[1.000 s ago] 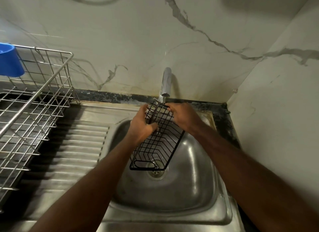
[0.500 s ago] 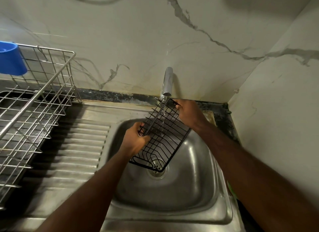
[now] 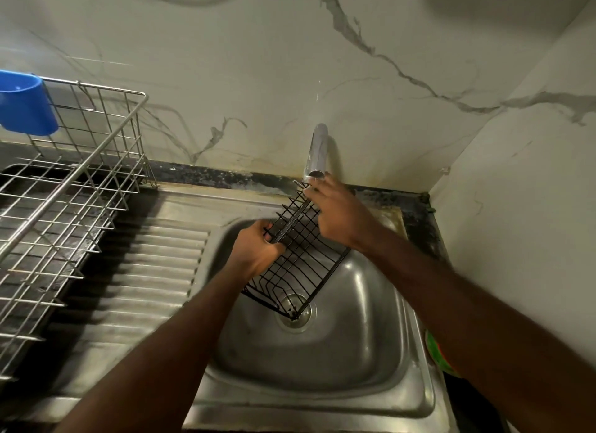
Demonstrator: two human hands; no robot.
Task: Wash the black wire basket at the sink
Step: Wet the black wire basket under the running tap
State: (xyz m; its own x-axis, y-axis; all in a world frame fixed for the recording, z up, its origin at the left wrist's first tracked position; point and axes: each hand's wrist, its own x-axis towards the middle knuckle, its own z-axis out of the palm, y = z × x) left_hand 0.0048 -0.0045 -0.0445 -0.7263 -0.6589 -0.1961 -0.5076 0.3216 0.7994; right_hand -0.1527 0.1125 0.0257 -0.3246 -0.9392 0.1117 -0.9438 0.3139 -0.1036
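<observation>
My left grip point(image 3: 258, 248) is clenched round the left side wire of the black wire basket point(image 3: 300, 271), in the middle of the frame. The basket is tilted over the sink point(image 3: 322, 368), with its low corner at the drain point(image 3: 295, 315). My right grip point(image 3: 338, 216) lies on the basket's top end, with its fingertips by the mouth of the tap point(image 3: 317, 148). I cannot tell if it grasps the wire. At the left, a metal rack point(image 3: 80, 181) holds a blue cup point(image 3: 25, 103).
</observation>
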